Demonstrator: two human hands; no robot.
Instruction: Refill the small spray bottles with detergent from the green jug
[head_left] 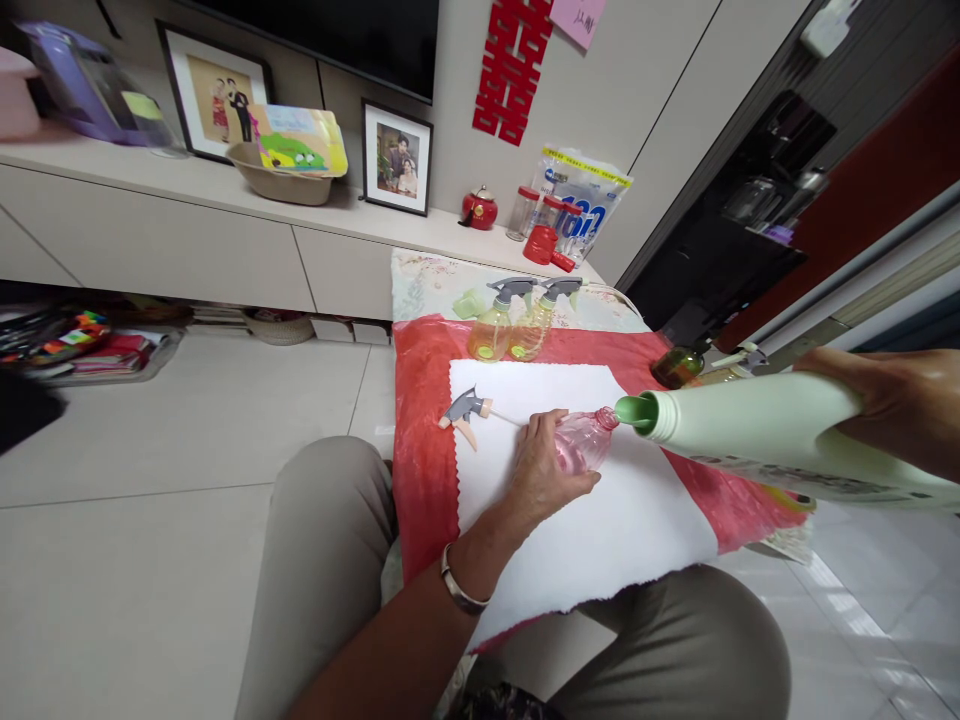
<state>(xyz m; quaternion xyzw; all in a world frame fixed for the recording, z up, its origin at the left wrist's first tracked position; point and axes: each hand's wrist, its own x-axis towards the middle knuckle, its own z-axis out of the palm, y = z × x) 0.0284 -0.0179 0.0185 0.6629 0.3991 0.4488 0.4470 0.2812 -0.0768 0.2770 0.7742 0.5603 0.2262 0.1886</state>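
Note:
My left hand is wrapped round a clear pink bottle, which has no cap and leans to the right over the white sheet. On the right, my right hand grips a large pale green jug, tipped nearly level. The jug's green spout meets the mouth of the pink bottle. Whether liquid is flowing cannot be made out. A grey and peach spray head with a thin tube lies left of my left hand.
Two yellowish spray bottles with grey heads stand behind the sheet on the red cover. A dark green bottle is near the right edge. Jars, a bag and framed photos line the cabinet behind. My knees flank the table.

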